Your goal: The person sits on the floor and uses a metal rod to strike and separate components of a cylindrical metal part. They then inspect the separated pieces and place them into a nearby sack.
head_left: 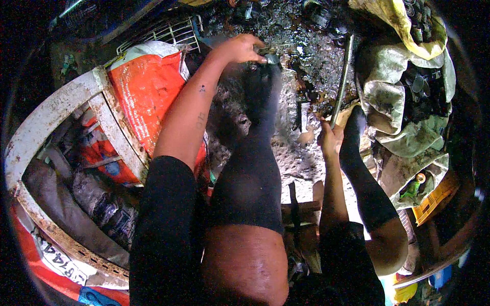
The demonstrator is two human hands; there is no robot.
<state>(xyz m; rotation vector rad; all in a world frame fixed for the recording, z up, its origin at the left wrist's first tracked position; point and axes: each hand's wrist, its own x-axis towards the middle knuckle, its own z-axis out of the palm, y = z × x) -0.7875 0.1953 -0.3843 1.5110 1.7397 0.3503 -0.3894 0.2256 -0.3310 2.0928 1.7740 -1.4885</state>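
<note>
My right hand [331, 138] is closed around the lower end of a long, thin metal bar [344, 81], which slants up and slightly right over the ground. Farther ahead and left, my left hand [249, 49] reaches out with fingers curled, beside my dark-covered left foot. At its fingertips sits a small greyish piece [272, 59]; what kind it is I cannot make out. Dark, wet ground littered with bits [306, 61] spreads beyond both hands. Paler, dusty ground [301, 168] shows between my legs.
An orange-red sack [148, 92] and a rusty white curved frame [56, 109] stand at the left, with a white wire rack [171, 34] behind. At the right are open, dirty pale sacks [383, 92] holding dark items, and a yellow crate [438, 199].
</note>
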